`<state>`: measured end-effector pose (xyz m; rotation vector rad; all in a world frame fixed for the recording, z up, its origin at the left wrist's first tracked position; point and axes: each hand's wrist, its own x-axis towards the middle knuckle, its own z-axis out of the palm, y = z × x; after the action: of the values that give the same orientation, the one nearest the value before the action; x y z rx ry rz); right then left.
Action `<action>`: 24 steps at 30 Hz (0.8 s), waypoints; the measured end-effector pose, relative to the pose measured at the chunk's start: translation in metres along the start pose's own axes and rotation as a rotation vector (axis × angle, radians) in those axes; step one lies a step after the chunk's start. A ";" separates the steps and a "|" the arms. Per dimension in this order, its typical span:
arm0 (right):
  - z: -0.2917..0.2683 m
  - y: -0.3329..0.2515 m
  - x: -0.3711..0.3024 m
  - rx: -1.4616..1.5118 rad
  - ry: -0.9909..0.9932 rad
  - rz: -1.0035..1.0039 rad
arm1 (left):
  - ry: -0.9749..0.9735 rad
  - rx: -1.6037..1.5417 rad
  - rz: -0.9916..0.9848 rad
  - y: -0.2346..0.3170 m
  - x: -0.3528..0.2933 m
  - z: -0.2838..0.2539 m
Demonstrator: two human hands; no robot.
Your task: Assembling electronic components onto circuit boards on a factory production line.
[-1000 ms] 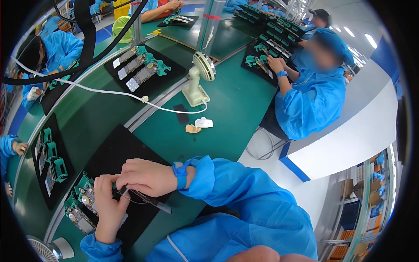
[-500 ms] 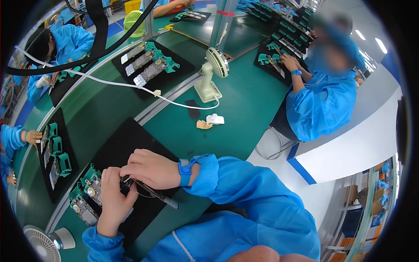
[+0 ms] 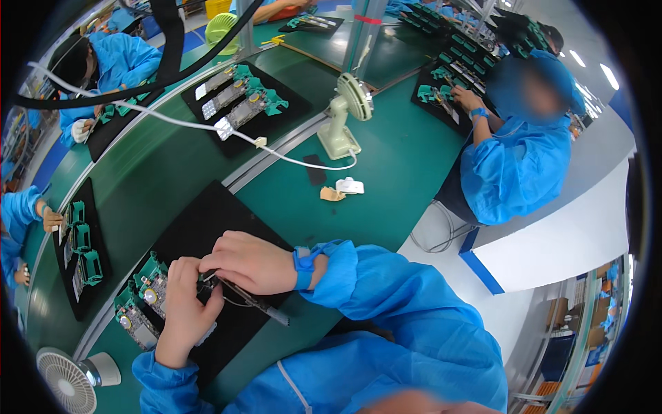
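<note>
Both my hands meet over a black mat (image 3: 214,200). My left hand (image 3: 183,307) is closed, thumb opposite fingers, round the near end of a slim dark assembly (image 3: 258,303) with a grey tip and a thin wire along it. My right hand (image 3: 248,262), with a blue wrist strap, pinches at that same end, its fingertips touching my left fingers. My fingers hide most of the gripped end, so its exact kind cannot be told. Just left of my left hand, circuit boards (image 3: 140,326) with green plastic frames (image 3: 152,268) lie on the mat, partly covered by that hand.
Ahead stand a small cream fan (image 3: 345,114) and its white cable; wrappers (image 3: 343,188) lie nearby. More framed boards rest on mats ahead (image 3: 241,103) and left (image 3: 81,241). A white fan (image 3: 67,379) stands lower left. Co-workers in blue (image 3: 517,165) sit right and left.
The whole view has shifted slightly, carrying the scene mostly rightward. My hands stay together on the slim dark assembly, with only small finger movement.
</note>
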<state>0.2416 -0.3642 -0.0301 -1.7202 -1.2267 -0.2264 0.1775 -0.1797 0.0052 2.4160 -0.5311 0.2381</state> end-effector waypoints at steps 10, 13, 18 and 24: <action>-0.008 0.031 -0.002 -0.015 0.014 0.048 | -0.170 -0.087 0.033 -0.025 0.027 0.003; -0.012 0.032 0.000 -0.016 0.016 0.034 | -0.177 -0.074 0.037 -0.024 0.030 0.002; -0.018 0.034 -0.001 -0.012 0.029 0.026 | -0.162 -0.064 0.046 -0.020 0.035 0.004; -0.027 0.034 -0.002 0.008 0.025 0.035 | -0.152 -0.047 0.056 -0.012 0.042 0.006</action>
<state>0.2777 -0.3873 -0.0375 -1.7256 -1.1765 -0.2209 0.2205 -0.1881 0.0057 2.3878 -0.6656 0.0648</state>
